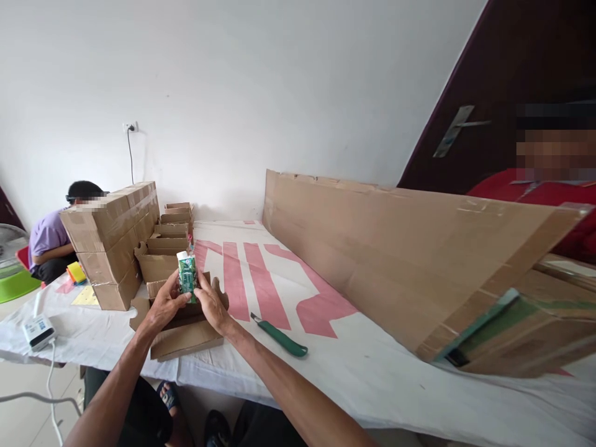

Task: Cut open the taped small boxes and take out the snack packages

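A small green drink carton point(187, 277) with a white cap is held upright between both hands. My left hand point(165, 302) grips its left side, thumb across the front. My right hand point(210, 304) closes on its right side, thumb near the lower edge. Right below the hands lies an open cardboard box point(189, 340) with its flaps spread; my forearms and hands partly hide its inside. A utility knife point(280, 336) with a green handle rests on the table to the right of my right hand.
Several open cardboard boxes point(161, 264) line up beyond my hands. Stacked taped cartons point(114, 245) stand to the left. A long cardboard panel point(395, 248) rises on the right. A white power strip point(40, 332) lies at the left edge. Two other people sit left and right.
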Demonstrator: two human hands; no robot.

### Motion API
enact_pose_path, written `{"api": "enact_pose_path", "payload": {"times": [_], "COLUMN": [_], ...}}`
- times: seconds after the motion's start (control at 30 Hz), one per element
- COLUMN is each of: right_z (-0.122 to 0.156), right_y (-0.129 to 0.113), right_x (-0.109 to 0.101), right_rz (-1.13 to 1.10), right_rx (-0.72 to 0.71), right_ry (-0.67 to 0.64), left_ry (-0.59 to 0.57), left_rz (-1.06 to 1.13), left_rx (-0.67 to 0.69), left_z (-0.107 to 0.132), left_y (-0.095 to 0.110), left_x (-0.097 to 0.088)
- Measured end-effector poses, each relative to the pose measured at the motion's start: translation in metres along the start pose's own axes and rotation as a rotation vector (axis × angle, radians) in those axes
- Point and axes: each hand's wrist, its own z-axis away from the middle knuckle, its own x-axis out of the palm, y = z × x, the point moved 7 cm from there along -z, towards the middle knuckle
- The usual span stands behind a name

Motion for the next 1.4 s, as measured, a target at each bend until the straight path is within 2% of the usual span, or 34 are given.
{"api": "enact_pose_path", "payload": {"times": [0.1, 0.17, 0.27, 0.33, 0.47, 0.57, 0.73, 0.87, 0.93, 1.03, 1.17, 1.27, 1.4], "right_z": [0.016, 0.028, 0.047, 0.057, 0.073, 0.094, 0.133, 0.138, 0.129, 0.106, 0.069, 0.047, 0.034], "right_y": [-0.023, -0.035, -0.025, -0.011, -0.001, 0.007, 0.014, 0.017, 0.020, 0.029, 0.064, 0.098, 0.133], "right_x": [-0.014, -0.018, -0.012, -0.011, -0.018, -0.031, -0.051, -0.069, -0.085, -0.122, -0.167, -0.175, -0.166], "right_rz": [0.094, 0.238, 0.567, 0.742, 0.865, 0.906, 0.875, 0.878, 0.896, 0.955, 1.044, 1.105, 1.160], "right_rx": [-0.109, -0.211, -0.206, -0.159, -0.183, -0.211, -0.383, -0.471, -0.472, -0.438, -0.319, -0.252, -0.190], "right_ry": [-0.035, -0.165, -0.470, -0.565, -0.463, -0.378, -0.263, -0.087, -0.010, 0.137, 0.309, 0.320, 0.261], "left_ry": [-0.041, -0.025, 0.091, 0.181, 0.313, 0.371, 0.405, 0.388, 0.387, 0.414, 0.415, 0.396, 0.353], "left_rz": [0.015, 0.002, -0.028, -0.045, -0.091, -0.128, -0.135, -0.113, -0.086, -0.066, -0.076, -0.138, -0.233], "left_rx": [0.087, 0.088, 0.095, 0.119, 0.172, 0.176, 0.106, 0.020, -0.029, -0.112, -0.183, -0.218, -0.219], "left_z": [0.004, 0.007, 0.009, 0.010, 0.011, 0.015, 0.017, 0.008, 0.001, -0.007, -0.017, -0.025, -0.037], "left_y": [0.026, 0.039, 0.059, 0.072, 0.092, 0.092, 0.065, 0.029, 0.006, -0.029, -0.068, -0.090, -0.113], "left_x": [-0.001, -0.012, -0.042, -0.065, -0.100, -0.117, -0.132, -0.135, -0.137, -0.139, -0.136, -0.133, -0.130]}}
